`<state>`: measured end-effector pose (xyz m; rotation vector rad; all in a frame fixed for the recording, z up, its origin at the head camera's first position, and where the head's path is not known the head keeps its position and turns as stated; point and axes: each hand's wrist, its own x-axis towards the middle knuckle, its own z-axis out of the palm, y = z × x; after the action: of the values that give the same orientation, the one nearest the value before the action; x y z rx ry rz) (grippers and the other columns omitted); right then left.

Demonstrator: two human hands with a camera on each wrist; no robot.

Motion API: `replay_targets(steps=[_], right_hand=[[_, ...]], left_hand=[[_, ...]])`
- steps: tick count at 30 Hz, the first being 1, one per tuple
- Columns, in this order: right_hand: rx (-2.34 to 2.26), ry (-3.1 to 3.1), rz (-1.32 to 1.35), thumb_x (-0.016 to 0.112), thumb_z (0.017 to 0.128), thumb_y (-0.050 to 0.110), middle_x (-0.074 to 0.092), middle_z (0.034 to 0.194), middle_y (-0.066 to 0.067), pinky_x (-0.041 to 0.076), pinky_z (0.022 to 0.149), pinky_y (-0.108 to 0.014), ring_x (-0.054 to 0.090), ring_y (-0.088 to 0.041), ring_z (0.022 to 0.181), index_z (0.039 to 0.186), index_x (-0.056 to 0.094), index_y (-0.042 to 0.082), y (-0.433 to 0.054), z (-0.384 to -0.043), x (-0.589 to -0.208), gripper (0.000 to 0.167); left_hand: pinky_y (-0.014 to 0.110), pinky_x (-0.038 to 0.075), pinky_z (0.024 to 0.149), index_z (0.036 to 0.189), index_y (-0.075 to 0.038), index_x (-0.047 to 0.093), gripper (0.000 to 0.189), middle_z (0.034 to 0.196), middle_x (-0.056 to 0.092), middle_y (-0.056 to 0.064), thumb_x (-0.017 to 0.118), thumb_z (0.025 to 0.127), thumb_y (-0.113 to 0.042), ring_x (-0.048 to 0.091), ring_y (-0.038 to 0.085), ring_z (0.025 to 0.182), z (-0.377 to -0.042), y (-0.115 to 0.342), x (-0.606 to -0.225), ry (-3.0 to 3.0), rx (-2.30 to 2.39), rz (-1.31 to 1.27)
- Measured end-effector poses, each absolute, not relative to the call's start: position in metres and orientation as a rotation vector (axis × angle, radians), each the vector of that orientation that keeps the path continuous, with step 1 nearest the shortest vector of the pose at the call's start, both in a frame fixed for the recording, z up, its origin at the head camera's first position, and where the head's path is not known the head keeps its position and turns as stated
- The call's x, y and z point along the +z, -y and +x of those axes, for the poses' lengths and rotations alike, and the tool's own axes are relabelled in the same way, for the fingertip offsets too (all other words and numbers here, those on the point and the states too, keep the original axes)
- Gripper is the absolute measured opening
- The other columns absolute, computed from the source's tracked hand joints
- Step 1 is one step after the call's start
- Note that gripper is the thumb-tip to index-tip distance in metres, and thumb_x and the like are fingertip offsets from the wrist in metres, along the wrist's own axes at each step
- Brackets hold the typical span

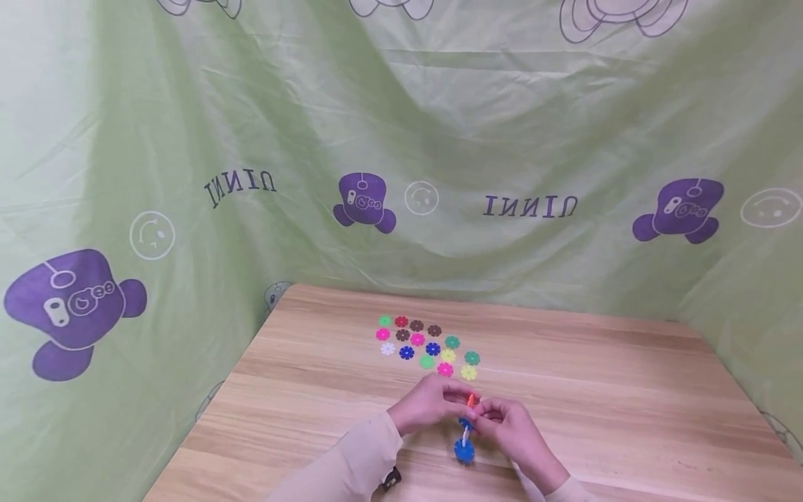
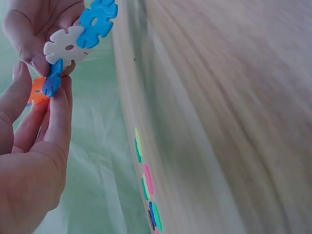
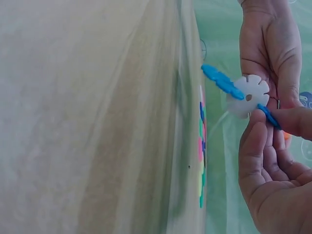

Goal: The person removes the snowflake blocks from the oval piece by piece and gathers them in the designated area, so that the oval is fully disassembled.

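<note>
Both hands meet above the table around a short chain of notched, flower-shaped plastic discs. My left hand (image 1: 429, 404) pinches the orange disc (image 2: 38, 91) at the chain's upper end. With thumb and fingers, my right hand (image 1: 517, 434) grips the blue disc (image 3: 269, 116) slotted beside it. A white disc (image 2: 61, 47) follows at an angle, its notches interlocked with the blue one. From the white disc hangs another blue disc (image 1: 464, 452), outside the fingers. Fingertips cover part of the orange disc.
Beyond the hands, several loose notched discs (image 1: 417, 339) in green, red, brown, pink, blue, white and yellow lie flat on the wooden table (image 1: 596, 390). A green printed curtain (image 1: 452, 258) hangs around the table. A small black object (image 1: 392, 478) shows by the left sleeve.
</note>
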<state>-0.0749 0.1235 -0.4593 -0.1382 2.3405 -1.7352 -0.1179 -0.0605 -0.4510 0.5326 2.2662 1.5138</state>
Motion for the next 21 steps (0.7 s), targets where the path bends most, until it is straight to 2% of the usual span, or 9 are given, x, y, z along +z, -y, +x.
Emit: replay_targets(steps=[9,16,21], right_hand=[[-1.723,-2.362,-0.068,0.066,0.091,0.009,0.068,0.084,-0.007,0.057,0.066,-0.025,0.064,-0.017,0.075,0.101,0.065,-0.007,-0.1205,-0.0744,-0.4569,0.019],[-1.741,-2.377,-0.076,0.067,0.089,0.008,0.068,0.084,-0.008,0.057,0.068,-0.023,0.064,-0.016,0.075,0.099,0.064,-0.007,-0.1183,-0.0725,-0.4548,0.018],[-1.727,-2.414,-0.082,0.068,0.089,0.01,0.069,0.086,-0.008,0.056,0.07,-0.02,0.064,-0.015,0.077,0.099,0.065,-0.006,-0.1191,-0.0733,-0.4521,0.019]], left_hand=[[0.026,0.053,0.092,0.107,-0.02,0.076,0.024,0.102,0.076,-0.009,0.077,0.083,-0.022,0.066,0.001,0.091,-0.1204,0.0597,-0.4488,-2.254,1.503,0.546],[0.032,0.053,0.094,0.107,-0.018,0.076,0.025,0.103,0.076,-0.005,0.078,0.083,-0.021,0.066,0.004,0.092,-0.1207,0.0579,-0.4478,-2.244,1.525,0.513],[0.031,0.053,0.093,0.108,-0.015,0.075,0.026,0.101,0.076,-0.004,0.077,0.083,-0.022,0.066,0.005,0.091,-0.1231,0.0556,-0.4449,-2.24,1.532,0.489]])
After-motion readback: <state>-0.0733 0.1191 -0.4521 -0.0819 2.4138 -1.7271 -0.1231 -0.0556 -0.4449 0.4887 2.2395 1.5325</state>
